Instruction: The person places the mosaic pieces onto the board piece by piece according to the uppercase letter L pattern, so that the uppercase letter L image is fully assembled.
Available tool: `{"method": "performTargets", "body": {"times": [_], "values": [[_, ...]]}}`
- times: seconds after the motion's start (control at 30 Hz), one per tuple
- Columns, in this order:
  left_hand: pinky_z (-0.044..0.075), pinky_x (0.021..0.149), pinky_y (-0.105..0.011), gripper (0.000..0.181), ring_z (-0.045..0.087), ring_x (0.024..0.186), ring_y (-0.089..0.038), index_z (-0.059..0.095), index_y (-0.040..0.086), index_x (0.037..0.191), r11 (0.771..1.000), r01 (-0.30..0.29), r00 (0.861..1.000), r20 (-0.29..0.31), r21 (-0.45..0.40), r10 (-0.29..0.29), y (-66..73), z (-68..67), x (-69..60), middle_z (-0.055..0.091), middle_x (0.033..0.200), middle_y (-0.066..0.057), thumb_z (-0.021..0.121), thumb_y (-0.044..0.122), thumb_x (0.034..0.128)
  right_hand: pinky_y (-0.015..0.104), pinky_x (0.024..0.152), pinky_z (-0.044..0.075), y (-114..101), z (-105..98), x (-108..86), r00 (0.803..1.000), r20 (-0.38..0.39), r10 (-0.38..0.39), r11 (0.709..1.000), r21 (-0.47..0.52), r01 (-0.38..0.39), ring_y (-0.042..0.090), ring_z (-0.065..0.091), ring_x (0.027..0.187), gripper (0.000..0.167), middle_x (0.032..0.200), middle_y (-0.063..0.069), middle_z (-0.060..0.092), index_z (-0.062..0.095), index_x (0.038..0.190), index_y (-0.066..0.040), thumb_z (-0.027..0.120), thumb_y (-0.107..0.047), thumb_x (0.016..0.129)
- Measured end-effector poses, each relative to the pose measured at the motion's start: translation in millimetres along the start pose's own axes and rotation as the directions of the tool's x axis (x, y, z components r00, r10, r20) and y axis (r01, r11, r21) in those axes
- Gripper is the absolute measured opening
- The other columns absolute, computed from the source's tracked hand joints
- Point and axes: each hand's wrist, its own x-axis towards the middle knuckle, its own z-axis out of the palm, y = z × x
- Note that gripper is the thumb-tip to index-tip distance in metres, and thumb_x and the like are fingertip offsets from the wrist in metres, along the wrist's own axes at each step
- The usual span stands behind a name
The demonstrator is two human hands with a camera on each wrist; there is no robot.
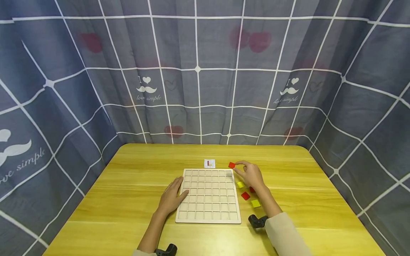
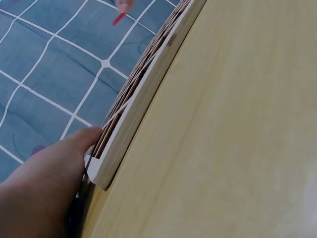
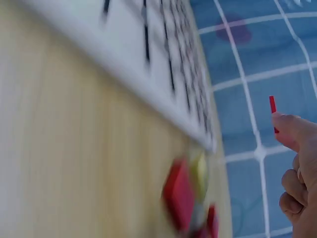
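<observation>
Above the far right corner of a pale wooden grid board [image 1: 208,223], a thin red square tile [image 1: 232,165] is pinched between the thumb and forefinger of my right hand [image 1: 252,176]. In the right wrist view the red tile [image 3: 272,105] appears edge-on, and the other fingers are curled back. My left hand [image 1: 170,199] rests along the board's left side, its fingers fairly straight and its thumb over the rim. The left wrist view has that hand [image 2: 47,181] against the board's raised edge [image 2: 133,114]. No tiles show in the board's square cells.
Right of the board lie loose tiles: a red tile [image 1: 245,196], a yellow tile [image 1: 256,203], another yellow tile [image 1: 240,184], and a red one partly under the right hand. A small printed grid card [image 1: 209,163] lies beyond the board. A checked curtain [image 1: 211,89] surrounds the wooden table [image 1: 128,199].
</observation>
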Motion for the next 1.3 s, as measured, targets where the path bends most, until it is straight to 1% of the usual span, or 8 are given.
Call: {"method": "performTargets", "body": {"times": [0.13, 0.27, 0.53, 0.67, 0.8, 0.9, 1.07, 1.3], "values": [[0.022, 0.106, -0.055, 0.071, 0.026, 0.134, -0.035, 0.035, 0.005, 0.142, 1.0, -0.003, 1.0, 0.003, -0.007, 0.003, 0.4, -1.2, -1.4, 0.033, 0.145, -0.016, 0.058, 0.044, 0.0881, 0.019, 0.039, 0.014, -24.0, 18.2, 6.0, 0.997, -0.01, -0.074, 0.996, 0.053, 0.074, 0.005, 0.013, 0.04, 0.028, 0.045, -0.009, 0.021, 0.069, 0.104, -0.012, 0.07, -0.031, 0.083], [0.021, 0.106, -0.055, 0.074, 0.026, 0.134, -0.035, 0.034, 0.006, 0.143, 1.0, -0.002, 1.0, 0.006, -0.009, 0.002, 0.6, -1.2, -1.6, 0.033, 0.145, -0.016, 0.058, 0.048, 0.0868, 0.02, 0.041, 0.015, -42.1, 40.2, 9.6, 0.993, 0.029, -0.114, 0.992, 0.065, 0.112, 0.005, 0.015, 0.043, 0.029, 0.047, -0.01, 0.021, 0.069, 0.104, -0.013, 0.07, -0.031, 0.083], [0.024, 0.104, -0.056, 0.075, 0.028, 0.133, -0.035, 0.036, 0.007, 0.142, 1.0, -0.009, 1.0, -0.001, 0.013, 0.009, -1.5, 0.5, -0.2, 0.035, 0.144, -0.014, 0.059, 0.049, 0.0853, 0.02, 0.039, 0.016, -56.0, 79.6, 10.6, 0.979, 0.174, -0.108, 0.993, 0.061, 0.099, 0.004, 0.018, 0.042, 0.025, 0.045, -0.01, 0.027, 0.07, 0.102, -0.018, 0.069, -0.034, 0.083], [0.023, 0.105, -0.055, 0.078, 0.027, 0.134, -0.034, 0.035, 0.007, 0.143, 1.0, -0.006, 1.0, 0.015, 0.03, 0.005, -1.7, 0.6, 0.7, 0.034, 0.145, -0.014, 0.059, 0.052, 0.0844, 0.021, 0.039, 0.025, -56.5, 90.9, 8.9, 0.972, 0.216, -0.093, 0.995, 0.053, 0.083, 0.004, 0.026, 0.042, 0.023, 0.047, -0.009, 0.042, 0.071, 0.1, -0.019, 0.07, -0.034, 0.082], [0.024, 0.104, -0.056, 0.078, 0.028, 0.133, -0.035, 0.035, 0.006, 0.142, 0.999, -0.012, 1.0, 0.011, 0.032, 0.012, -2.1, 0.5, 0.0, 0.034, 0.144, -0.014, 0.059, 0.052, 0.0841, 0.023, 0.048, 0.038, -56.8, 96.3, 7.4, 0.972, 0.222, -0.073, 0.997, 0.028, 0.068, 0.004, 0.041, 0.048, 0.022, 0.058, -0.009, 0.059, 0.071, 0.097, -0.02, 0.07, -0.035, 0.081], [0.024, 0.104, -0.056, 0.079, 0.028, 0.133, -0.035, 0.036, 0.005, 0.142, 0.999, -0.017, 1.0, 0.003, 0.03, 0.017, -2.0, 0.3, -0.1, 0.035, 0.144, -0.015, 0.06, 0.052, 0.0837, 0.025, 0.05, 0.041, -57.4, 97.0, 7.5, 0.972, 0.222, -0.073, 0.997, 0.036, 0.067, 0.005, 0.044, 0.05, 0.022, 0.061, -0.007, 0.063, 0.071, 0.098, -0.019, 0.07, -0.034, 0.081], [0.023, 0.105, -0.055, 0.079, 0.028, 0.133, -0.035, 0.035, 0.005, 0.142, 0.999, -0.018, 1.0, -0.002, 0.031, 0.019, -2.5, 0.7, -0.6, 0.035, 0.144, -0.014, 0.06, 0.051, 0.0837, 0.024, 0.044, 0.036, -56.5, 96.1, 6.2, 0.973, 0.215, -0.084, 0.996, 0.061, 0.072, 0.004, 0.034, 0.044, 0.025, 0.048, -0.008, 0.052, 0.071, 0.1, -0.017, 0.071, -0.032, 0.081], [0.021, 0.107, -0.052, 0.079, 0.027, 0.133, -0.034, 0.035, 0.004, 0.142, 0.999, -0.022, 1.0, 0.008, 0.033, 0.022, -1.2, -0.1, -0.7, 0.034, 0.145, -0.015, 0.06, 0.052, 0.0837, 0.02, 0.036, 0.018, -44.0, 77.0, -2.3, 0.986, 0.168, -0.021, 0.984, 0.177, -0.009, 0.005, 0.017, 0.038, 0.027, 0.041, -0.011, 0.028, 0.07, 0.106, -0.013, 0.068, -0.03, 0.084]]}}
